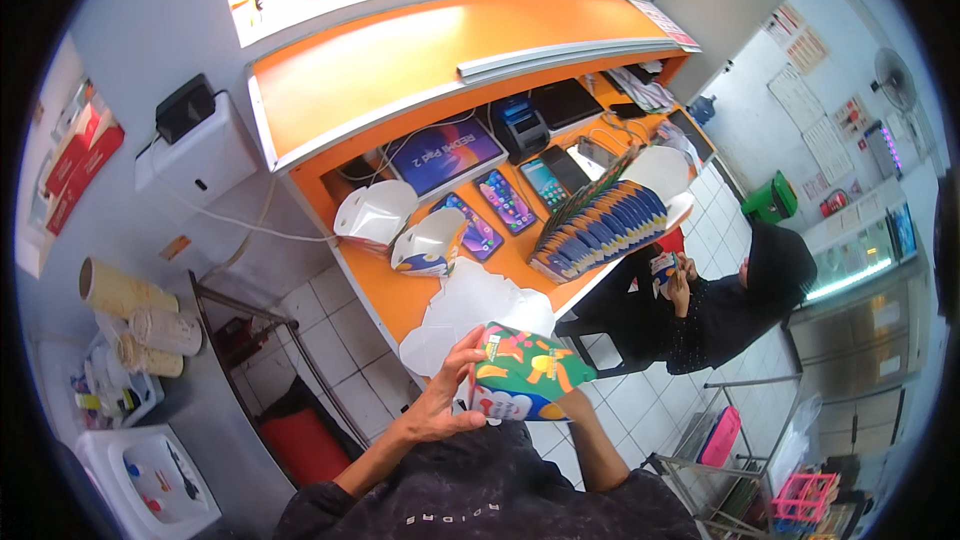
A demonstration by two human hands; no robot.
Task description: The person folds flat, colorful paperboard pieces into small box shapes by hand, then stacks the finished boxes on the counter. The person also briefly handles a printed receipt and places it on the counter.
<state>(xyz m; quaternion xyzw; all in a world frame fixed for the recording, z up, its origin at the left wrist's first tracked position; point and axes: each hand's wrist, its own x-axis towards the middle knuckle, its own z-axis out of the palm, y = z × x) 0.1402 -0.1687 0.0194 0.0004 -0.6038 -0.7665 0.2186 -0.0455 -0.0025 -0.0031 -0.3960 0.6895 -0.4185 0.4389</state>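
Observation:
A printed paper food box (530,365), green on one face and blue and white on another, is held tilted in front of my chest. My left hand (447,402) is closed on its left side, fingers along the edge and thumb below. My right hand (576,406) is at the box's lower right corner and holds it there; most of its fingers are hidden by the box. Just beyond, flat white carton blanks (470,305) lie overlapped on the orange counter (385,290). Two formed boxes, a white one (375,212) and a blue-patterned one (430,240), stand farther left.
A long row of folded blue cartons (600,230) lines the counter's right side. Phones (505,202), a tablet box (445,155) and a small printer (520,128) sit behind. A seated person (710,310) at right holds a similar carton. A metal table (225,395) is at left.

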